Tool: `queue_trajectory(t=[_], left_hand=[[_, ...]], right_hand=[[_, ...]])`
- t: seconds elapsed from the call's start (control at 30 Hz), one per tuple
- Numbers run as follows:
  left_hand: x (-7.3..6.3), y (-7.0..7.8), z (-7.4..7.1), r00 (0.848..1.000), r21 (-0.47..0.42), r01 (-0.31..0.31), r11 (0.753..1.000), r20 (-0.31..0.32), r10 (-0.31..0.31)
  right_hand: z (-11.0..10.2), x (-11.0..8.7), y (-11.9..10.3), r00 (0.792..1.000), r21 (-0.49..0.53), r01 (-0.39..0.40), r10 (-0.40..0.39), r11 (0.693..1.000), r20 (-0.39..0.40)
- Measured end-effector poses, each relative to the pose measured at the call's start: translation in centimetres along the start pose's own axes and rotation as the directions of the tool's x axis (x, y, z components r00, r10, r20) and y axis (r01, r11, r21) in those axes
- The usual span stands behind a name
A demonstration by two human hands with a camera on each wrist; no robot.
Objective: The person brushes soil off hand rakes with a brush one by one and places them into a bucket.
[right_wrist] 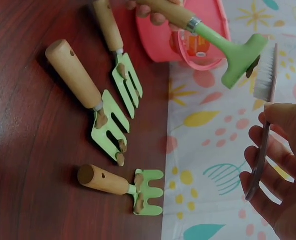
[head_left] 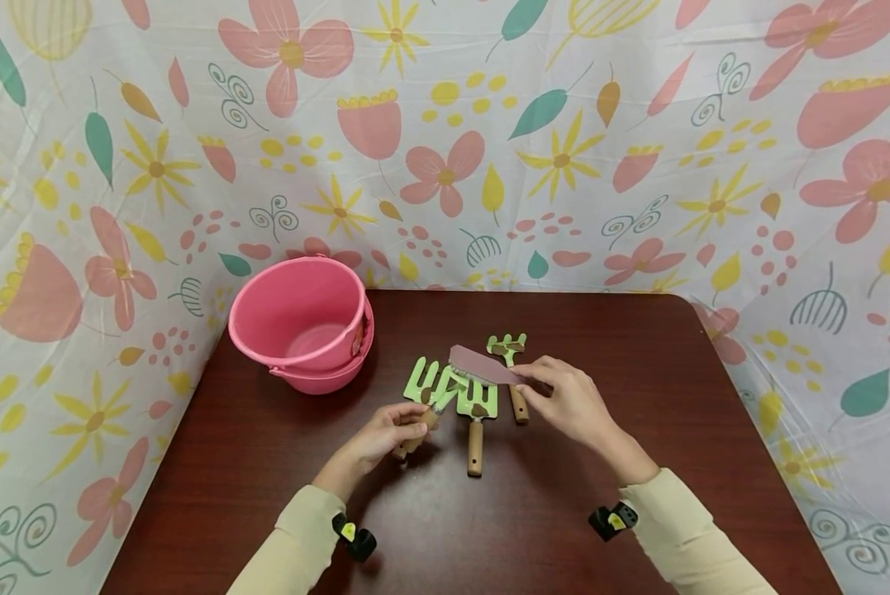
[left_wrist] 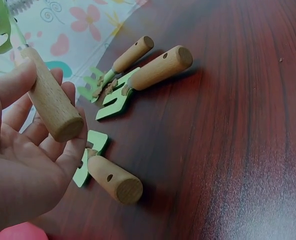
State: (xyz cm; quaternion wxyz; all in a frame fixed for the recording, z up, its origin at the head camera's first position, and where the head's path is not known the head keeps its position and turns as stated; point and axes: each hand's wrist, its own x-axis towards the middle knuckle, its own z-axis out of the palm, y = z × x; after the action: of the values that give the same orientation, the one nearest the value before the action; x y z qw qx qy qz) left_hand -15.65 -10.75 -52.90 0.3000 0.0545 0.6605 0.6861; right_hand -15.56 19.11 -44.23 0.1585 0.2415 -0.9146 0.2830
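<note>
My left hand (head_left: 385, 431) grips the wooden handle of a small green hand rake (left_wrist: 53, 97), raised off the table. Brown clumps, like dirt, cling to its head in the right wrist view. In my right hand (head_left: 567, 397) is a mauve-backed brush (head_left: 478, 365), pinched by thumb and fingers. Its white bristles (right_wrist: 264, 75) are right by the rake's head; whether they touch is unclear. Below lie two green hand forks, one in the middle (head_left: 476, 446) and one at the left (head_left: 421, 385), partly hidden by the left hand. Another small rake (head_left: 521, 405) lies near the right hand.
Two nested pink buckets (head_left: 318, 380) stand at the table's back left. Brown clumps also stick to the tools lying down. The dark wooden table (head_left: 623, 330) meets a flowered cloth (head_left: 445, 165) behind and at the sides.
</note>
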Motion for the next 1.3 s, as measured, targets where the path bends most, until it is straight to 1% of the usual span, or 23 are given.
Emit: queue_trajectory(t=[0.2, 0.53, 0.67, 0.9, 1.13, 1.3], left_hand=[[-0.1, -0.2, -0.2, 0.999, -0.005, -0.034, 0.999, 0.003, 0.034], [-0.4, -0.5, -0.5, 0.998, -0.007, -0.063, 0.998, 0.005, 0.063], [-0.6, -0.5, -0.7, 0.998, -0.013, -0.067, 0.998, 0.006, 0.067], [-0.9, -0.3, -1.5, 0.997, -0.025, -0.081, 0.996, -0.008, 0.081], [-1.5, -0.8, -2.0, 0.996, -0.019, -0.089, 0.996, -0.016, 0.088], [-1.9, -1.2, -2.4, 0.997, -0.009, -0.073, 0.997, -0.014, 0.073]], right_hand=[[0.0, -0.3, 0.3, 1.0, -0.039, -0.008, 0.009, 0.999, 0.018], [0.1, -0.6, 0.5, 1.0, -0.034, -0.018, 0.018, 0.999, 0.013], [0.2, -0.7, 0.5, 1.0, -0.033, -0.01, 0.01, 0.999, 0.005], [0.6, -0.7, 0.7, 1.0, -0.029, -0.005, 0.005, 1.0, -0.004], [1.5, -1.0, 0.8, 1.0, -0.008, 0.009, -0.009, 1.0, 0.01], [2.1, -1.4, 0.9, 1.0, -0.008, 0.002, -0.002, 1.0, 0.022]])
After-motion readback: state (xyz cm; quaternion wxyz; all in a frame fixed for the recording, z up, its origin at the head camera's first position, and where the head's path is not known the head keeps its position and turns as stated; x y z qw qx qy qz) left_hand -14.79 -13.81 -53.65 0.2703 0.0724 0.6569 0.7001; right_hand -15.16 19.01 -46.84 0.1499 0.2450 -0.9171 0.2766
